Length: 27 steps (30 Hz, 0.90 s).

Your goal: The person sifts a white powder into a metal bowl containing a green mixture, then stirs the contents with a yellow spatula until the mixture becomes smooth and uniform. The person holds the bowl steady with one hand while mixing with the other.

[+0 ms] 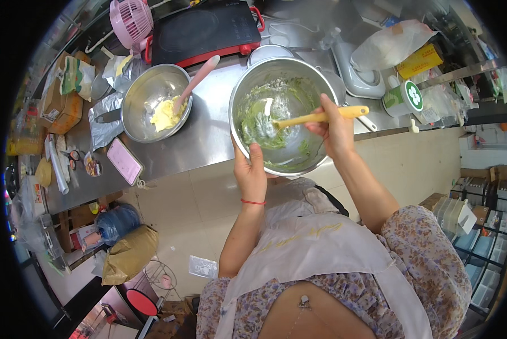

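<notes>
My left hand (251,169) grips the near-left rim of a large stainless steel mixing bowl (306,167), thumb over the edge and fingers hidden beneath. Inside, a green paste (257,120) with pale powder on it smears the bottom and walls. My right hand (334,127) holds the yellow handle of a spatula (321,117); its head is down in the paste and hard to make out. To the left stands a smaller steel bowl (137,123) with a black handle. Pale yellow, butter-like lumps (164,116) lie in it, and a pink spatula (198,80) leans there.
Behind the bowls is a black and red induction cooker (202,31), beside a pink fan (132,23). A phone (125,161) and scissors (72,158) lie on the steel counter (211,144) at left. A grey kitchen scale (359,76) and a green-white tub (402,99) stand at right.
</notes>
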### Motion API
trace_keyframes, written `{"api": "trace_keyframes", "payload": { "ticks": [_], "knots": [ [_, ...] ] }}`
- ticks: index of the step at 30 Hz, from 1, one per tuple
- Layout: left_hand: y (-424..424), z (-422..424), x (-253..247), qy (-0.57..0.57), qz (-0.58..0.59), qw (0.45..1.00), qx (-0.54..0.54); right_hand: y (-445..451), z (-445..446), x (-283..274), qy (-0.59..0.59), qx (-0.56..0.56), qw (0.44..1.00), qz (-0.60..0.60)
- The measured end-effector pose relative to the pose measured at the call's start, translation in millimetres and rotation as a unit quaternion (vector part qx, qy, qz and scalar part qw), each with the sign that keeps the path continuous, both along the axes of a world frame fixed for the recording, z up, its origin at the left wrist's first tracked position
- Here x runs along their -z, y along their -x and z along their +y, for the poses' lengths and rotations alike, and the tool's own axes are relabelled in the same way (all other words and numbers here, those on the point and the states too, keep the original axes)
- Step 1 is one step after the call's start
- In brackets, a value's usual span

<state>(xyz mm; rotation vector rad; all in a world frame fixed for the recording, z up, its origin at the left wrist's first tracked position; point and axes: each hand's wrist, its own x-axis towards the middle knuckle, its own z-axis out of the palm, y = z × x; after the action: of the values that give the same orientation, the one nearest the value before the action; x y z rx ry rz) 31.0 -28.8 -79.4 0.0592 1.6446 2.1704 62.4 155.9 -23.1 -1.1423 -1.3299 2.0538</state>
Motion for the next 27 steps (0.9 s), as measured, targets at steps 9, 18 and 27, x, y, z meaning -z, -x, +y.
{"api": "trace_keyframes", "payload": {
  "ticks": [9, 18, 27],
  "knots": [
    [24, -3, 9, -0.002, -0.067, 0.997, -0.035, 25, 3, 17, -0.584, -0.375, 0.718, 0.057],
    [21, 1, -2, -0.027, -0.083, 0.994, -0.063, 21, 24, -21, -0.209, -0.351, 0.912, -0.045],
    [18, 2, 31, 0.016, -0.027, 0.996, -0.088, 39, 14, -10, -0.352, -0.166, 0.921, 0.040]
  ]
}}
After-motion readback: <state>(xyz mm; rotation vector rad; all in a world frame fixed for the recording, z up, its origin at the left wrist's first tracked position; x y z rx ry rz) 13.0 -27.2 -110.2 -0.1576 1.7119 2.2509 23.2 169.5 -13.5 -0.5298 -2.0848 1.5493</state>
